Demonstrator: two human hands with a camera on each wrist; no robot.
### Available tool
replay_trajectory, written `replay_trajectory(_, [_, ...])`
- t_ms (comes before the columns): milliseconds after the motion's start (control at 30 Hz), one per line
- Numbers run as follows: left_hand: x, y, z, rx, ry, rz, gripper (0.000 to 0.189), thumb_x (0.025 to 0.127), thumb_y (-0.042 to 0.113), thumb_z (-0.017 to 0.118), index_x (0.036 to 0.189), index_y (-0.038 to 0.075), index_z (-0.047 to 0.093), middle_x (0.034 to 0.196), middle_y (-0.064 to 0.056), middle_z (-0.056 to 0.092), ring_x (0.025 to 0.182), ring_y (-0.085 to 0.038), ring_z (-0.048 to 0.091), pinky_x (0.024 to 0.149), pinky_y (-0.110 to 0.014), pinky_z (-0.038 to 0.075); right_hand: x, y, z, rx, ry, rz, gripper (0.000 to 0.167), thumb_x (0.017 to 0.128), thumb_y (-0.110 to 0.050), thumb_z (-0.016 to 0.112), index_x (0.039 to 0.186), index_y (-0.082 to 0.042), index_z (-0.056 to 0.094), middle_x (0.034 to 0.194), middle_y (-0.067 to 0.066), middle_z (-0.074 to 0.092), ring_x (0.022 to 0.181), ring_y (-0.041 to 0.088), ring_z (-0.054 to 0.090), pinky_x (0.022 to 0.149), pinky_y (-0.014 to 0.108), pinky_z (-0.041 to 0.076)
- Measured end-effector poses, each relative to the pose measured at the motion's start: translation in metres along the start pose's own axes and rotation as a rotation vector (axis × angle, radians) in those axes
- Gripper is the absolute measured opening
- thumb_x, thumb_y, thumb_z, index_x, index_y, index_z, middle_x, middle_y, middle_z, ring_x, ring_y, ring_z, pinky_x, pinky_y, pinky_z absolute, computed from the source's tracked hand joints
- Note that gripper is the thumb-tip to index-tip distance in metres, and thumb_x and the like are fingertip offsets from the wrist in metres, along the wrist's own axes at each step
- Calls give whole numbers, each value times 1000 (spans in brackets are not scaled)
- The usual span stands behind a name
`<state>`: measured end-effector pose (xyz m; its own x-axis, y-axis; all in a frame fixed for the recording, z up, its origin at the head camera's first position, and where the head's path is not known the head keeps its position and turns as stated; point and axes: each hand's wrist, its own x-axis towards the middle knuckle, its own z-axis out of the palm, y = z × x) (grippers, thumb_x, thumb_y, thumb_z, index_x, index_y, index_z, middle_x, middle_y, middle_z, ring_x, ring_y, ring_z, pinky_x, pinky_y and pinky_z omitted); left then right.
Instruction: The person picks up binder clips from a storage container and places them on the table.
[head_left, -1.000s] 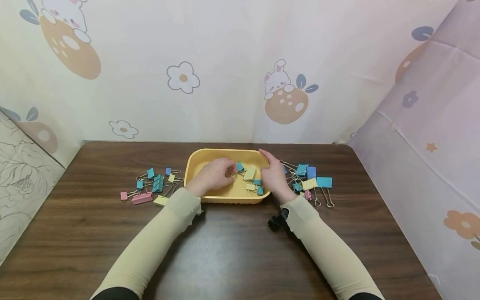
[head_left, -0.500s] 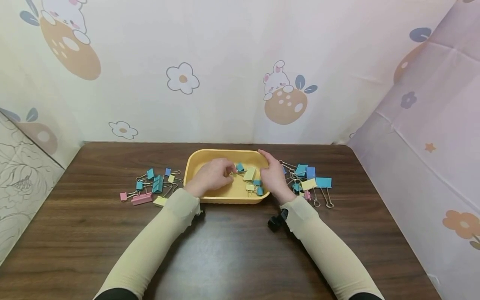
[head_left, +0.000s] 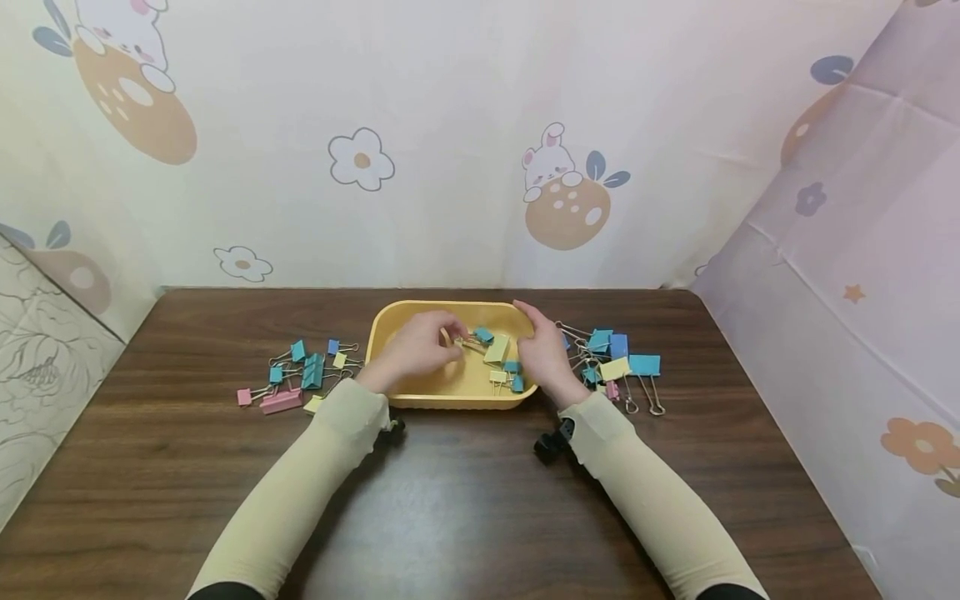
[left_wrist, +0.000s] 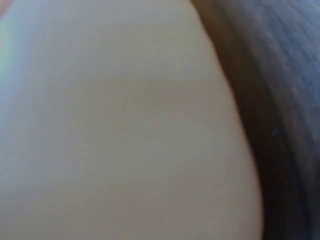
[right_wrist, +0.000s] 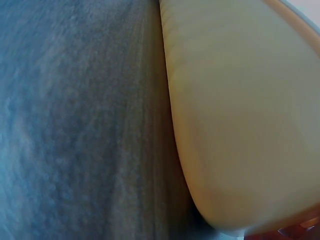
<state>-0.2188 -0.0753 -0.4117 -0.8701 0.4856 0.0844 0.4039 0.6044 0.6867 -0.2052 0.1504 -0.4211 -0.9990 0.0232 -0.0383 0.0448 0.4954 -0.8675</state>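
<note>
The yellow tray stands at the table's far middle. My right hand grips its right end, covering part of the rim. Inside the tray, my left hand has loosely bent fingers, with a gap showing between fingers and thumb. Beside its fingertips lies a small teal binder clip with its handles toward the hand; nothing is plainly seen between the fingertips. A larger yellow binder clip, a small yellow binder clip and small teal binder clips lie in the tray's right half.
Left of the tray lie several binder clips, including a pink one and a teal one. Another pile to the right includes a large blue binder clip. Both wrist views show mostly blurred sleeve and tabletop.
My left hand and cuff have drawn slightly left, away from the small teal binder clip, whose handles show more. The clip sits a little turned. My right hand stays on the tray.
</note>
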Motion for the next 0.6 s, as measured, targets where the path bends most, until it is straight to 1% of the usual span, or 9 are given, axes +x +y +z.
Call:
replay_trajectory(133, [-6,3,-10,-36,11,10,24,83,9,71,107,6,70,90,1,66,76,-16,60,71,-32,49,0,0,0,0,0,-2,73,87,10,43,152,-22,43,150,10,46,50,18,47,47,30,44])
replay_trajectory(267, [-15,5,-24,-20,29,22,24,85,13,70,108,6,70,92,0,67,75,-17,61,71,-33,48,0,1,0,-7,0,1,72,87,10,42,152,-23,43,150,9,46,49,17,46,46,29,43])
replay_trajectory(367, [-24,4,-36,5,60,6,22,87,16,71,108,10,71,97,2,67,78,-17,60,69,-34,48,0,1,0,-6,-1,-2,72,87,11,41,152,-22,42,150,10,46,48,18,45,45,29,42])
replay_trajectory(467, [-34,2,-48,12,104,-10,19,87,17,72,106,14,70,100,3,66,82,-16,59,67,-35,48,0,1,0,-9,-3,-5,72,88,10,41,152,-21,42,151,10,45,50,19,46,47,29,42])
replay_trajectory(533, [-41,-1,-56,10,131,-15,18,87,16,73,104,15,70,100,3,66,82,-17,59,65,-35,49,0,1,0,-11,-3,-4,72,88,10,41,152,-21,42,151,9,45,52,20,47,48,29,42])
replay_trajectory(600, [-48,-4,-64,5,153,-23,18,87,15,73,104,14,70,100,1,67,82,-18,59,67,-36,49,0,1,0,-12,-3,2,72,88,10,42,152,-23,42,151,9,45,53,20,48,48,29,42])
